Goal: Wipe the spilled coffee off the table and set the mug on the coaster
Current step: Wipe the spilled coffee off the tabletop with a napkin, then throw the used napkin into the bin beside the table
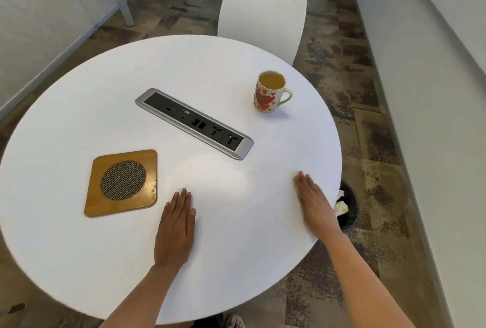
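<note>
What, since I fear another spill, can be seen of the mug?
The mug is cream, seemingly ceramic, printed with red hearts, with one loop handle turned right. It stands upright on the white table, beyond the inset socket panel, nearly full of milky coffee. Nothing else touches it; the left hand, right hand and coaster lie apart.

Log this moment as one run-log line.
left hand: flat on table | right hand: open, blurred, near table edge | mug: upright, full, off coaster | spill: none visible | next: mug to coaster

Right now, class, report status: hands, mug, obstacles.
Left hand, right hand open, empty. Mug full, standing apart from coaster. Socket strip between them.
</note>
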Demonstrator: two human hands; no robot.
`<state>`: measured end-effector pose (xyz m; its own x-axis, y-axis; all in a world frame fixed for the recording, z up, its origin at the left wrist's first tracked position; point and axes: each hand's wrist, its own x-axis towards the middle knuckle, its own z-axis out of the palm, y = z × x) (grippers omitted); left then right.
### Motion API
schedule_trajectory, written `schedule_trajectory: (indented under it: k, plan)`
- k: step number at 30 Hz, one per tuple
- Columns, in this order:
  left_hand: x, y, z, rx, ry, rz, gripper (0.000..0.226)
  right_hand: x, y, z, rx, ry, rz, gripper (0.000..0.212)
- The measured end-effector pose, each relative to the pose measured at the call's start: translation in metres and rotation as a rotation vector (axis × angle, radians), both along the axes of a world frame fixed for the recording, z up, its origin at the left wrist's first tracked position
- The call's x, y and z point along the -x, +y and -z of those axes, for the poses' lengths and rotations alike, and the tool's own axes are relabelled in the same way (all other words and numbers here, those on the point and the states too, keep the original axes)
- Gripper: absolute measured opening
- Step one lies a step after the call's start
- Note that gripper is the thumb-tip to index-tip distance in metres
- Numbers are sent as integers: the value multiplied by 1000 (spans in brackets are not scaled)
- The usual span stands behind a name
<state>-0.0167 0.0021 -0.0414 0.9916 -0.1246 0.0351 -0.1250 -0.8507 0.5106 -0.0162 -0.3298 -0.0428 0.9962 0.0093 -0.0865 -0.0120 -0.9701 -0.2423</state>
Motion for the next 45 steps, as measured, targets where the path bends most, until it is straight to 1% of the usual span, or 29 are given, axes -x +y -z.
schedule_trajectory:
  k: [2,3,4,6,7,8,9,10,11,12,13,14,15,17,18,20,22,24,27,30,32,34,36,39,42,45]
  plan:
    - [0,0,-2,4,6,-3,66,-3,-11,-3,-23,3,109,64]
    - [0,0,-3,10,7,-7,67,-5,-12,-6,-79,0,194,63]
    - [0,0,-5,14,3,-7,68,-8,-10,-12,-193,-43,340,60]
    - [-1,-2,-10,5,-16,5,72,-19,-3,-27,-496,-223,775,47]
    - [-3,-2,-12,0,-21,10,73,-27,-2,-35,-695,-303,999,41]
    - [-6,-4,-15,2,-19,11,73,-33,-3,-43,-948,-342,1170,39]
    - [-9,-5,-17,12,-17,8,74,-40,-5,-51,-1223,-338,1291,39]
    - [-12,-7,-19,28,-15,5,74,-44,-9,-56,-1467,-309,1375,40]
    - [-16,-10,-21,45,-16,3,71,-45,-13,-59,-1623,-308,1421,39]
    - [-21,-14,-23,62,-18,3,66,-45,-13,-63,-1737,-345,1399,39]
    - [-25,-18,-24,78,-23,5,60,-46,-12,-66,-1802,-369,1385,44]
    - [-30,-23,-27,96,-28,12,55,-48,-13,-69,-1837,-366,1373,51]
    - [-35,-28,-29,113,-34,21,49,-48,-15,-69,-1858,-369,1357,49]
    - [-44,-40,-31,154,-53,38,40,-49,-24,-73,-1936,-354,1363,38]
    - [-49,-47,-33,173,-60,47,37,-50,-28,-74,-1965,-342,1342,38]
    - [-57,-63,-37,192,-83,77,36,-53,-34,-79,-1887,-280,1291,38]
    - [-64,-83,-41,212,-105,108,35,-54,-41,-79,-1859,-233,1217,36]
    - [-70,-104,-44,250,-102,135,35,-55,-49,-80,-1878,-224,1149,33]
    - [-81,-143,-50,306,-70,152,34,-59,-67,-79,-1930,-225,1065,34]
    - [-92,-186,-56,355,-33,185,32,-66,-85,-80,-1942,-201,1012,34]
    - [-99,-220,-60,428,22,199,29,-72,-100,-82,-1960,-182,989,34]
    - [-106,-254,-66,566,132,152,25,-78,-111,-82,-1957,-153,980,34]
    - [-113,-290,-74,687,304,85,25,-83,-122,-82,-1934,-120,976,32]
    - [-125,-338,-84,835,564,44,31,-92,-140,-80,-1899,-74,937,28]
    - [-137,-372,-88,918,641,6,30,-101,-160,-79,-1869,-24,923,23]
    - [-147,-392,-86,930,645,-60,24,-106,-179,-77,-1802,-9,966,14]
